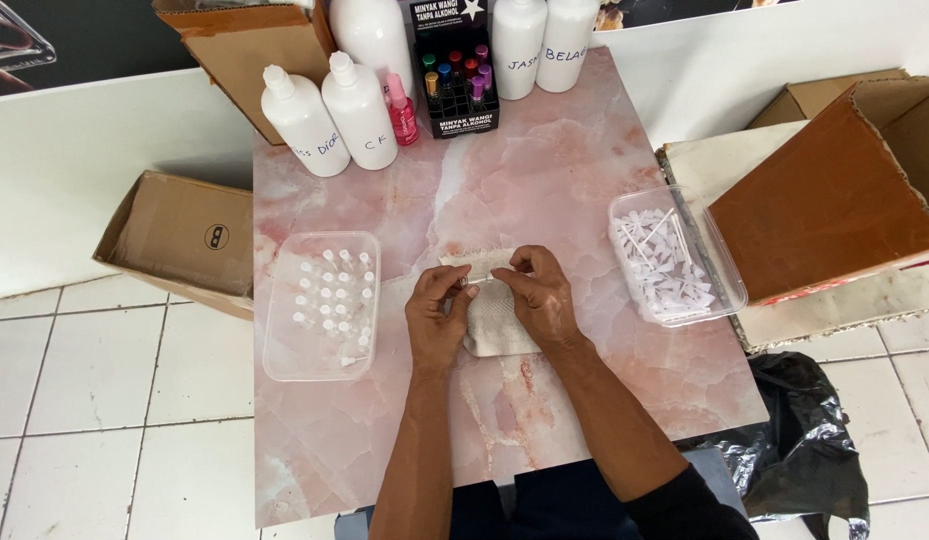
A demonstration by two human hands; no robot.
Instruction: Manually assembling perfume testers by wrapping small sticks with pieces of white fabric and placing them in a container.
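Note:
Both my hands meet over a folded whitish cloth (495,325) in the middle of the pink marble table (545,170). My left hand (437,312) and my right hand (537,292) pinch the two ends of a small clear vial (477,281) held between their fingertips. To the left lies a clear plastic tray (285,345) with several small clear vials (332,300) standing upright in it. On the right, another clear tray (730,275) holds several white spray tops (665,262) with thin tubes.
Tall white bottles (330,115) and a black display rack of coloured vials (455,75) line the table's far edge. Open cardboard boxes stand at the left (180,235), back left and right (835,190). A black plastic bag (800,430) lies on the tiled floor.

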